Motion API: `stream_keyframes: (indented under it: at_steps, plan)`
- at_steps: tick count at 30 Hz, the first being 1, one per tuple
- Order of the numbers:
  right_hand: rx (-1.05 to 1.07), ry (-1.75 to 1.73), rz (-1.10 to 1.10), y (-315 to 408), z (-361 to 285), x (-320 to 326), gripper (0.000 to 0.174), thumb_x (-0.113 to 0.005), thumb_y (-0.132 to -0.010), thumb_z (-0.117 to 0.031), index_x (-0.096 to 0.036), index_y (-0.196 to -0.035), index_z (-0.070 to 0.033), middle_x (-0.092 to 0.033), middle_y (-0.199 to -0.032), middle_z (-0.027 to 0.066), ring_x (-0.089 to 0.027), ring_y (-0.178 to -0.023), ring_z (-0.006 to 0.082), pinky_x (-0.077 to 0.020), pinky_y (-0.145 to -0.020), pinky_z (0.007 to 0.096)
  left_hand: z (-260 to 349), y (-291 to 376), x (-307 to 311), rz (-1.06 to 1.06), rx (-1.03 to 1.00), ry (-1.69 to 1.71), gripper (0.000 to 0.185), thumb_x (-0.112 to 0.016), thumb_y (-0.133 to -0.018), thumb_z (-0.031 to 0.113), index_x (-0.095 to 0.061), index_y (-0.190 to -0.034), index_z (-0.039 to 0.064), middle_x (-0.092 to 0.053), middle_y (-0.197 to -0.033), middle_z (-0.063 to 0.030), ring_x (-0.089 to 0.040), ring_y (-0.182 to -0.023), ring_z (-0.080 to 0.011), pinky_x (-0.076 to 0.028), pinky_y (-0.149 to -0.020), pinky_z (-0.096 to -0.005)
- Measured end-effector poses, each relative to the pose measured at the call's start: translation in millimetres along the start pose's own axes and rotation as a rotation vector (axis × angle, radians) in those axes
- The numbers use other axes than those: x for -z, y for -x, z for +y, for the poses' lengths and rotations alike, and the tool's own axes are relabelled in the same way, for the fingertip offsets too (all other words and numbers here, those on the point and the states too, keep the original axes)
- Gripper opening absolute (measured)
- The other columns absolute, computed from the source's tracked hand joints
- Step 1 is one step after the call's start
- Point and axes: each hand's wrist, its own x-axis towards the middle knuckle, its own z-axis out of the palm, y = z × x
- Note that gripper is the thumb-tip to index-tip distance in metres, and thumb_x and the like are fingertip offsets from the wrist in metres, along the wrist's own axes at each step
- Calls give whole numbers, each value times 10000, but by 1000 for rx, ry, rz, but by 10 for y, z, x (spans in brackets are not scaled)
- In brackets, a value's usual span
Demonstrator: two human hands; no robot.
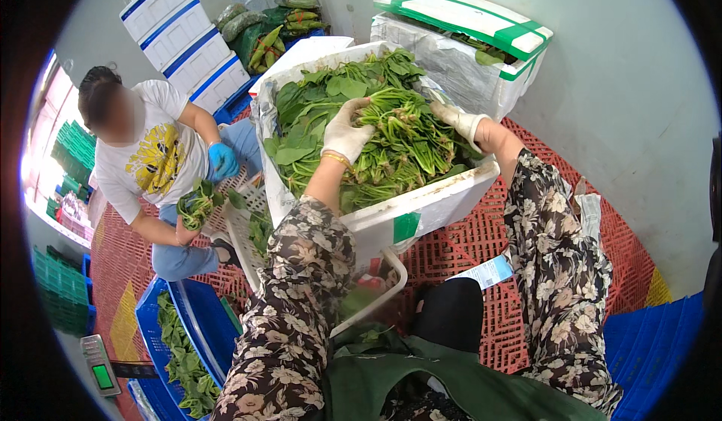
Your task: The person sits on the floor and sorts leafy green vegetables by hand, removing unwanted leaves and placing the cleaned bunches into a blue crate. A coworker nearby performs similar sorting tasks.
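Before me is a white foam box (417, 204) lined with plastic and heaped with leafy greens (304, 110), probably spinach, their root ends towards me and to the right. My left hand (348, 130), in a white glove, is bent over the greens near the middle, its fingers around the edge of a bunch (397, 119). My right hand (458, 122), also gloved, reaches into the box at its right side; its fingertips touch the greens, and whether they grip any is unclear.
A person (163, 139) sits at the left, holding a bunch of greens (197, 206). A white crate (240, 240) stands between us, blue crates (197, 319) at lower left. A taped foam box (445, 54) stands behind, right; stacked foam boxes (180, 37) back left. A scale (100, 364) lies far left.
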Motion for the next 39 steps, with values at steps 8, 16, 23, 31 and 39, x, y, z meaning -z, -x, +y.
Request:
stream_keyframes:
  at_steps: [8,16,23,31,39]
  plan:
    - [-150,-726,-55,-86,-237,-359,742,-626,-918,-551,-451,-1451,-65,-558,-1375,98,-573,-1171,191,-485,-969,347,198,196,-123,-136,-313,-190,702,-775,-734,234,-501,-1371,128,-540,-1399,-109,-573,-1216,-299,-455,-1053,-352]
    - [-107,-361,138,-42,-37,-319,815,-650,-753,25,-361,-1505,-99,-571,-1223,175,-598,-1048,268,-552,-814,384,206,213,-130,-97,-324,-146,710,-767,-742,203,-467,-1383,143,-515,-1388,-154,-545,-1218,-336,-455,-1040,-390]
    - [-216,-756,-58,180,-154,-39,725,-617,-921,-517,-424,-1459,-71,-560,-1381,153,-610,-1147,301,-491,-995,439,320,345,-211,-138,-320,-333,478,-763,-738,163,-588,-1182,120,-590,-1172,-117,-574,-1147,-310,-478,-988,-385]
    - [-256,-25,6,-123,-221,-125,708,-857,-749,-391,-579,-1322,-82,-648,-1195,33,-594,-1026,159,-490,-811,318,442,437,-210,-272,-524,-424,310,-716,-783,147,-694,-1086,209,-602,-1088,-90,-587,-1081,-295,-512,-921,-394]
    - [-210,-131,-74,-234,70,-96,960,-888,-695,-303,-383,-1465,-33,-591,-1240,110,-583,-1050,178,-514,-759,319,486,429,-195,-245,-357,-600,380,-761,-749,262,-680,-1116,209,-590,-1135,-93,-559,-1129,-296,-500,-941,-402]
